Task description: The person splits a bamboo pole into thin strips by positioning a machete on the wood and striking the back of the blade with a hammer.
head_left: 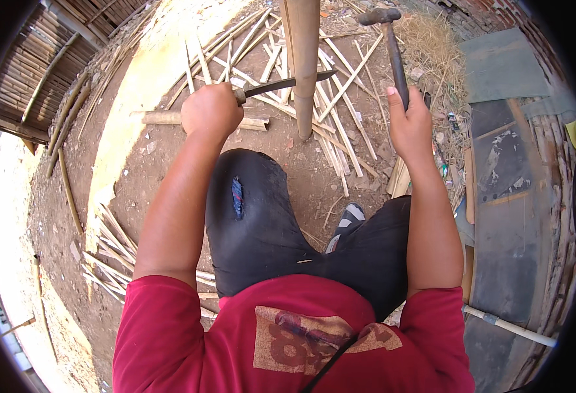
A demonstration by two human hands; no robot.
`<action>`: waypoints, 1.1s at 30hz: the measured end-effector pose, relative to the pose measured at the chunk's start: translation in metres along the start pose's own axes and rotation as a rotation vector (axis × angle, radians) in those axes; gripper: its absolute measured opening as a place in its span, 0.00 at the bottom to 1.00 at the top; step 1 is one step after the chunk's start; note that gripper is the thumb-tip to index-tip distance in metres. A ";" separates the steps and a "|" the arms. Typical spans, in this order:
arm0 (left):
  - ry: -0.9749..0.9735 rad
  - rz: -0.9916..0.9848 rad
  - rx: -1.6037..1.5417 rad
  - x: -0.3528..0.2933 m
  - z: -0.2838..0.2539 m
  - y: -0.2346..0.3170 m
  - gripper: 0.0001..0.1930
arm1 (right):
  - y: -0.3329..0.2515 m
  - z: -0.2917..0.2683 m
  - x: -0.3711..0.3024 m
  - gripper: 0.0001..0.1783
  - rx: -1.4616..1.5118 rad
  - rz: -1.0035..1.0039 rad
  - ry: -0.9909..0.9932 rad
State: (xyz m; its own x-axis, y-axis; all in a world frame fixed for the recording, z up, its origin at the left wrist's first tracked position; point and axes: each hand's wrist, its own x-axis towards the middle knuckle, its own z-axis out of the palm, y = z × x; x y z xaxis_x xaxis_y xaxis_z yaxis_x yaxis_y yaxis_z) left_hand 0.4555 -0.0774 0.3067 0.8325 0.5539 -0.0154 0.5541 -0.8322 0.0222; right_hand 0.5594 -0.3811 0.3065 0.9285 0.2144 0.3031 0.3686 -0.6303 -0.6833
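Note:
My left hand [212, 112] is closed round the handle of a long-bladed knife [271, 86]. Its dark blade runs to the right and lies in or across an upright bamboo pole [304, 59], its tip showing past the far side; how deep it sits I cannot tell. In my right hand [410, 128] is a hammer [391, 49], gripped by its dark handle with the head raised, to the right of the pole and apart from the blade.
Split bamboo strips [347, 131] lie scattered round the pole's foot, and more strips [114, 245] are piled at left. A cut bamboo length [163, 118] rests on the dirt behind my left hand. Dry straw [429, 46] and dark sheets [504, 157] line the right side.

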 end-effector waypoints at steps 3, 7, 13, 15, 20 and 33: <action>0.020 0.008 -0.004 -0.001 -0.002 0.003 0.12 | -0.017 0.001 -0.002 0.18 0.094 -0.020 0.143; 0.005 0.024 -0.007 0.005 -0.005 0.010 0.12 | 0.042 0.037 -0.019 0.20 -0.130 0.017 -0.027; -0.002 0.000 0.012 0.002 -0.005 0.007 0.12 | 0.004 0.000 0.000 0.22 0.087 0.034 0.135; 0.013 0.002 0.020 0.005 -0.003 0.005 0.12 | 0.009 0.018 -0.012 0.22 0.064 0.016 0.128; 0.008 0.008 0.031 0.003 -0.007 0.007 0.12 | 0.040 0.037 -0.018 0.20 -0.176 0.061 -0.148; 0.021 -0.010 0.025 0.003 0.005 -0.009 0.12 | -0.015 -0.003 0.003 0.20 0.007 0.040 -0.119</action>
State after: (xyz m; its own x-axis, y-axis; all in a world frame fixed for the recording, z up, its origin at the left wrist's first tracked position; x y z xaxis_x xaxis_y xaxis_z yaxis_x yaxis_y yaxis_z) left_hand 0.4529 -0.0688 0.3014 0.8270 0.5621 0.0051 0.5621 -0.8270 -0.0033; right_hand 0.5569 -0.3730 0.3200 0.9411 0.2763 0.1948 0.3308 -0.6347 -0.6983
